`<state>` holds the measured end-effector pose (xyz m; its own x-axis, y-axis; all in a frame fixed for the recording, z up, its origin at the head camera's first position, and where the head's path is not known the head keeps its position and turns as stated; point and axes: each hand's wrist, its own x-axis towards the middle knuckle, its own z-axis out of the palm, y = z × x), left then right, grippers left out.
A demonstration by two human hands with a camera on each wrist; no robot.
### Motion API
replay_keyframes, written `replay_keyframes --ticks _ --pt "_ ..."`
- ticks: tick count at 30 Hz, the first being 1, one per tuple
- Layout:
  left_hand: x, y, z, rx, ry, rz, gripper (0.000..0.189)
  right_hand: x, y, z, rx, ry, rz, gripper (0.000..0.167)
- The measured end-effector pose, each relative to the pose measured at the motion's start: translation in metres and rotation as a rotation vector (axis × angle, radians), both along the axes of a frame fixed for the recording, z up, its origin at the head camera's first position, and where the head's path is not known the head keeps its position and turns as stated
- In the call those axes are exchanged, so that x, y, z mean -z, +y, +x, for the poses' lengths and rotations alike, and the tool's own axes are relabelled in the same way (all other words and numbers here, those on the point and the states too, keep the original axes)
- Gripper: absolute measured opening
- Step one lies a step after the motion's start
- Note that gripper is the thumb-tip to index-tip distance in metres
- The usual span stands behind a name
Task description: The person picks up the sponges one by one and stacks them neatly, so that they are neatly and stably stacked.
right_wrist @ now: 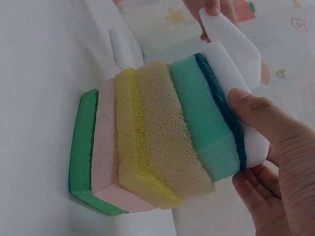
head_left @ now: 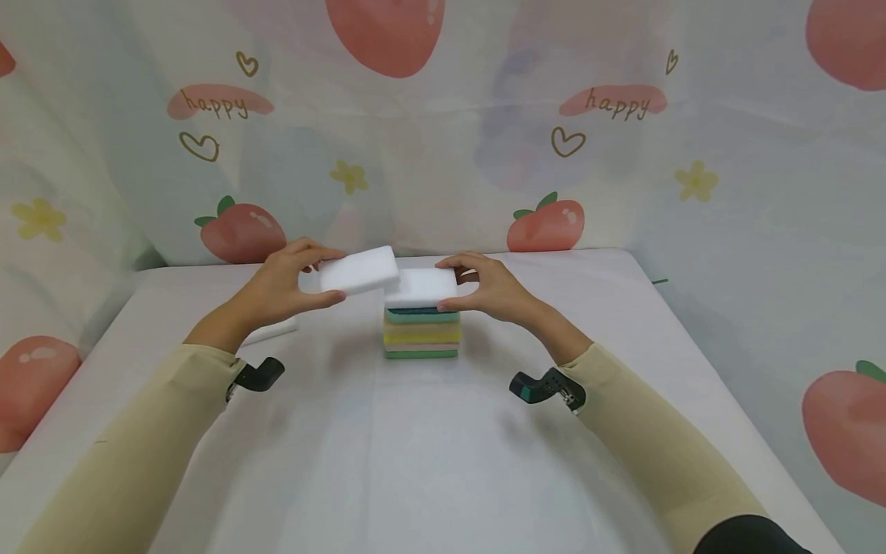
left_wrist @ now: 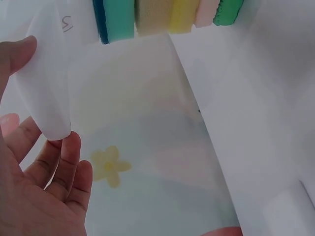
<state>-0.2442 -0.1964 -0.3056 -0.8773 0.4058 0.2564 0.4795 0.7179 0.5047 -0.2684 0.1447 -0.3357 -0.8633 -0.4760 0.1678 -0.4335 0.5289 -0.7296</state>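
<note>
A stack of sponges (head_left: 421, 335) stands on the table, with green and pink layers low down, then yellow, beige and teal with a dark blue scouring face. On top lies a white sponge (head_left: 421, 288). My right hand (head_left: 494, 288) pinches that top sponge at its right end, thumb in front and fingers behind. With thumb and fingertips, my left hand (head_left: 287, 281) holds another white sponge (head_left: 360, 270) by its left end. This second sponge is tilted, its right end overlapping the top sponge's left corner in the head view.
A further white sponge (head_left: 271, 332) lies on the table left of the stack, partly hidden by my left forearm. The white tabletop (head_left: 429, 462) reaches back to a curtain (head_left: 443, 154) printed with fruit and hearts. Each wrist carries a small black camera mount (head_left: 259, 375).
</note>
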Motion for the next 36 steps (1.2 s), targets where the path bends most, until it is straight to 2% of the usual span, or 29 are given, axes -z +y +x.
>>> replay_keyframes --ticks 23,36 --pt "0.0 0.021 -0.004 0.047 -0.023 -0.03 0.06 0.0 -0.001 0.001 0.019 -0.019 -0.009 0.065" --pt "-0.003 0.034 -0.007 0.099 -0.017 -0.037 0.06 0.001 0.0 -0.001 0.02 -0.026 -0.01 0.065"
